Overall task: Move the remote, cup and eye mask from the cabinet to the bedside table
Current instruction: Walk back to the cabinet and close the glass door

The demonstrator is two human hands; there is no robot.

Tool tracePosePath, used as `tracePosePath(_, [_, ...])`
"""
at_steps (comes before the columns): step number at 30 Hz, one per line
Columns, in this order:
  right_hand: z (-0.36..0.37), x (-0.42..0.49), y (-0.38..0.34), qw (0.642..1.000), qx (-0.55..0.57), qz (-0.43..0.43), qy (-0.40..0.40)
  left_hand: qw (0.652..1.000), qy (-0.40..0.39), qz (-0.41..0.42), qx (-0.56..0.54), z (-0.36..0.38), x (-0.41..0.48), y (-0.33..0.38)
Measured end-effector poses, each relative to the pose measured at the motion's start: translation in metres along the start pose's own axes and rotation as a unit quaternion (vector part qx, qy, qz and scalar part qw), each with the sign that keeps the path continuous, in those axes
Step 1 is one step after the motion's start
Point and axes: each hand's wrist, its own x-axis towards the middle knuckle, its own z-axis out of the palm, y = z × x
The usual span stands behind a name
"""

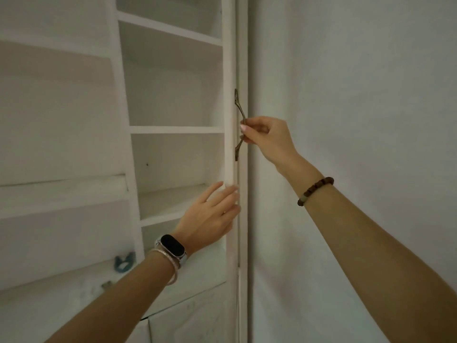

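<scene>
low left ledge: blurred teal item (125, 262), possibly the eye mask, judged soft and light, pinchable anywhere; remote, cup not seen | cabinet shelves (176, 129): no contents seen from this angle | left hand (210, 214): fingers straight, flat against door edge (243, 231) | bronze handle (239, 112): pinched by right hand (267, 139), sensible hold for a stiff door
</scene>
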Motion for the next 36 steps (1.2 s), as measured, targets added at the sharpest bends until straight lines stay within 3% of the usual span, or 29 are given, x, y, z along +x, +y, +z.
tracePosePath(7, [0.103, 0.018, 0.004, 0.999, -0.034, -0.033, -0.024, 0.989, -0.126, -0.053, 0.049, -0.023, -0.075, -0.061])
tracePosePath(13, [0.190, 0.043, 0.018, 0.999, -0.040, -0.027, -0.022, 0.956, -0.251, -0.087, 0.124, -0.023, -0.133, -0.119])
tracePosePath(26, [0.281, 0.086, 0.054, 0.998, -0.034, -0.028, 0.039, 0.942, -0.279, -0.136, 0.129, 0.028, -0.187, -0.179])
tracePosePath(36, [0.293, 0.102, 0.067, 0.998, -0.036, -0.042, 0.039, 0.933, -0.298, -0.137, 0.146, 0.047, -0.202, -0.197])
